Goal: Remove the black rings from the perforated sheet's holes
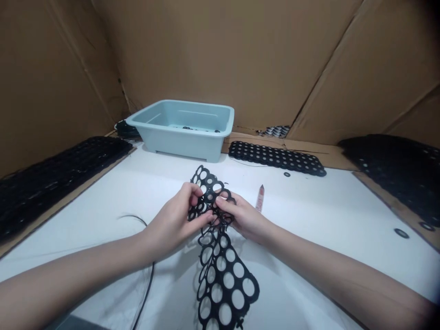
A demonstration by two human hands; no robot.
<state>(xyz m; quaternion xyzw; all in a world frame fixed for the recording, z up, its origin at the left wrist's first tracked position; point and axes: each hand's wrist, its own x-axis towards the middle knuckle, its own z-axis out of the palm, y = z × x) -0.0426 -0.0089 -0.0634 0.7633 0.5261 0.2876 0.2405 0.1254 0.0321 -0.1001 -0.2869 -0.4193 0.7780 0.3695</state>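
A floppy black sheet full of round holes [220, 264] hangs between my two hands over the white table. My left hand [179, 214] pinches its bunched middle from the left, thumb and fingers bent onto it. From the other side my right hand [244, 215] grips the same bunch, its thumb pressed on top. Above the hands the upper part of the sheet fans out, while a longer part drops toward me. Whether a small ring sits between my fingertips is hidden.
A pale blue basin [182, 142] with a few black rings stands at the back. Beside it lies a flat holed black sheet [277, 158]. Dark stacks [62, 178] flank the table, another stack [398, 169] at right. A pointed marker-like stick [260, 199] and loose rings [401, 233] lie around.
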